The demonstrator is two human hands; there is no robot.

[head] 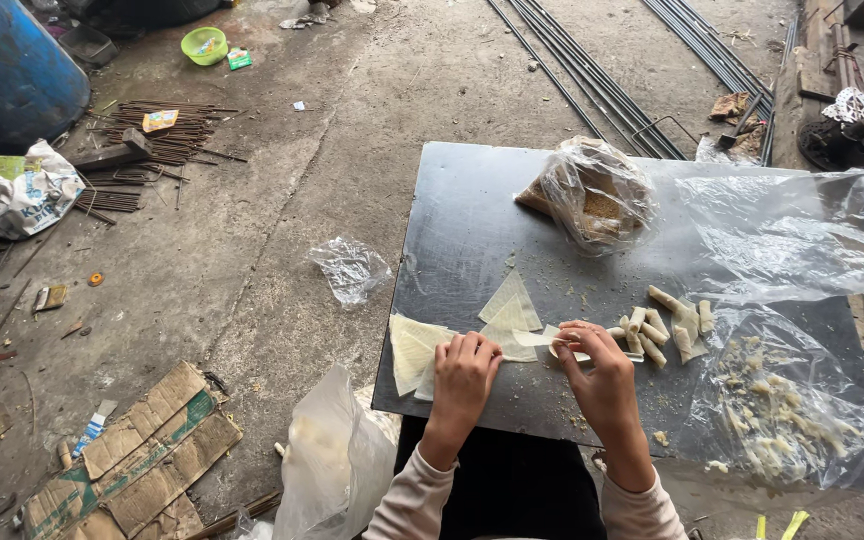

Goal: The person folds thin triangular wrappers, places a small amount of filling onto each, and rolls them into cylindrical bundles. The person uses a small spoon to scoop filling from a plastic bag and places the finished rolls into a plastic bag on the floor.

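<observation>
Your left hand (464, 372) is pressing flat, fingers open, on a pale wrapper sheet (414, 350) at the near edge of the dark board (462, 230). Your right hand (597, 372) is pinching a half-rolled wrapper (552, 343), just beside the finished rolls (664, 328).
</observation>
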